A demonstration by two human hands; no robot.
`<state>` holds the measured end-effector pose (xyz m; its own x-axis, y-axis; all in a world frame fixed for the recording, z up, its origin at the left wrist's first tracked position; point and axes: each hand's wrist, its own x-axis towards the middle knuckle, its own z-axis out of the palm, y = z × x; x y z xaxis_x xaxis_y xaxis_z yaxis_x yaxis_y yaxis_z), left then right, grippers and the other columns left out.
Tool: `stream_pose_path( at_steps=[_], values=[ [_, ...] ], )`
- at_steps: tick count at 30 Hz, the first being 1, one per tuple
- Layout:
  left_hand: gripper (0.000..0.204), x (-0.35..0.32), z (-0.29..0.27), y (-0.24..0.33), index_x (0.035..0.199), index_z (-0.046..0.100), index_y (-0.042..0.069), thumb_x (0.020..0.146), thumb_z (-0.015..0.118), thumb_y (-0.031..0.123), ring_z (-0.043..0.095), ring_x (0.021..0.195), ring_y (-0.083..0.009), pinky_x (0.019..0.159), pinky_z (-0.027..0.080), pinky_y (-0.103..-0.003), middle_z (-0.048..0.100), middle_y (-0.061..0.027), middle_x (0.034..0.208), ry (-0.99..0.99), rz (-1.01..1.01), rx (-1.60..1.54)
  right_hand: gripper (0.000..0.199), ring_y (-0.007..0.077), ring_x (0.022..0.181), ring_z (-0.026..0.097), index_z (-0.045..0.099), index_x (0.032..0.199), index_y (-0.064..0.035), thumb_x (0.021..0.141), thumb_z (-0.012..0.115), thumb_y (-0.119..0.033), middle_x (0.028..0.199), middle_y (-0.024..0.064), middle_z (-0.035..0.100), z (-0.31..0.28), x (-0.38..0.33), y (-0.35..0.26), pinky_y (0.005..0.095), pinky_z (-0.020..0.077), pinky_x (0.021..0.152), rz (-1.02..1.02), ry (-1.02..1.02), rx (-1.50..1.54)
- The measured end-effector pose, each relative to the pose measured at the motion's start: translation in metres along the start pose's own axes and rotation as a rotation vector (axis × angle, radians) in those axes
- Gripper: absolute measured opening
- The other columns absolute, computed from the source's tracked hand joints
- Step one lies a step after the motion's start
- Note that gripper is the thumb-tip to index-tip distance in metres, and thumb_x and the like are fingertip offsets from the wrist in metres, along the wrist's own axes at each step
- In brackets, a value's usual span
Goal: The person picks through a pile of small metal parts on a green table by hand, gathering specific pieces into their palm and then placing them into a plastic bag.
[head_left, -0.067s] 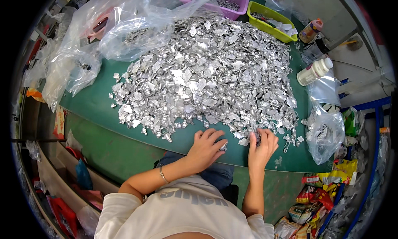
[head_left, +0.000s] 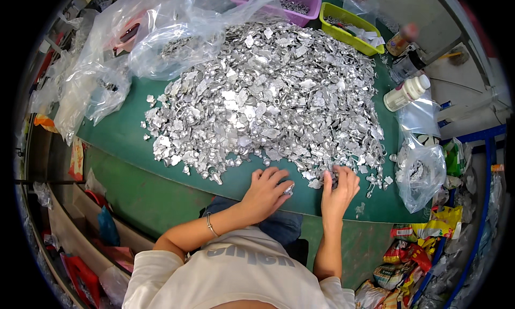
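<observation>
A big heap of small silver metal pieces [head_left: 268, 94] covers the green table [head_left: 123, 142]. My left hand [head_left: 265, 191] rests palm down at the heap's near edge, with a small silver piece pinched at its fingertips. My right hand [head_left: 339, 188] is curled at the edge of the heap just to the right, fingers closed around a few of the silver pieces. Both forearms come up from my lap, and a thin bracelet [head_left: 210, 224] sits on my left wrist.
Clear plastic bags [head_left: 134, 46] lie crumpled at the far left. A purple bin [head_left: 298, 0] and a yellow-green bin [head_left: 348, 27] stand at the back. A white bottle [head_left: 405, 92] and a bag of pieces [head_left: 421, 172] sit right. Snack packets [head_left: 407, 260] lie lower right.
Both hands stay at the heap's near edge; the fingers have shifted only slightly.
</observation>
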<state>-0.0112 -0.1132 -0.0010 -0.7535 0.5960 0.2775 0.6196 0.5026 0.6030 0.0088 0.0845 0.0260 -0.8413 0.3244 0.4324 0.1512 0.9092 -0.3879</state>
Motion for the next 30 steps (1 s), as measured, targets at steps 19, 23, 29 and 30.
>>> stream_pose_path(
  at_steps=[19, 23, 29, 30],
  values=[
    [0.047, -0.008, 0.000, 0.004, 0.119, 0.058, 0.011, 0.076, 0.075, 0.016, 0.045, 0.119, -0.0308, 0.096, 0.032, -0.047, 0.050, -0.0101, 0.128, 0.020, -0.023, -0.088, 0.013, 0.0243, 0.086, 0.057, 0.064, 0.084, -0.0056, 0.074, 0.073, -0.006, 0.087, 0.0056, 0.059, -0.029, -0.023, 0.001, 0.0400, 0.0382, 0.078, -0.237, -0.091, 0.122],
    [0.056, -0.005, -0.006, 0.011, 0.126, 0.053, 0.011, 0.075, 0.075, 0.017, 0.044, 0.121, -0.0306, 0.101, 0.031, -0.049, 0.049, -0.0104, 0.130, 0.024, -0.036, -0.126, 0.013, 0.0241, 0.084, 0.058, 0.065, 0.086, -0.0050, 0.075, 0.072, -0.005, 0.087, 0.0050, 0.060, -0.018, -0.033, -0.022, 0.0392, 0.0380, 0.077, -0.365, -0.204, 0.275],
    [0.049, -0.008, -0.002, 0.010, 0.123, 0.056, 0.011, 0.077, 0.073, 0.017, 0.044, 0.121, -0.0297, 0.103, 0.029, -0.052, 0.049, -0.0087, 0.129, -0.019, 0.018, -0.011, 0.013, 0.0248, 0.086, 0.056, 0.068, 0.087, -0.0045, 0.075, 0.073, -0.007, 0.090, 0.0063, 0.061, -0.009, 0.003, -0.026, 0.0376, 0.0385, 0.074, -0.308, -0.155, 0.368],
    [0.046, -0.006, 0.000, 0.012, 0.121, 0.057, 0.011, 0.078, 0.073, 0.017, 0.045, 0.121, -0.0295, 0.103, 0.029, -0.053, 0.050, -0.0082, 0.129, -0.042, 0.033, 0.012, 0.013, 0.0250, 0.086, 0.055, 0.068, 0.087, -0.0042, 0.076, 0.073, -0.007, 0.090, 0.0066, 0.060, 0.000, 0.013, -0.028, 0.0377, 0.0381, 0.074, -0.309, -0.134, 0.357]
  ],
)
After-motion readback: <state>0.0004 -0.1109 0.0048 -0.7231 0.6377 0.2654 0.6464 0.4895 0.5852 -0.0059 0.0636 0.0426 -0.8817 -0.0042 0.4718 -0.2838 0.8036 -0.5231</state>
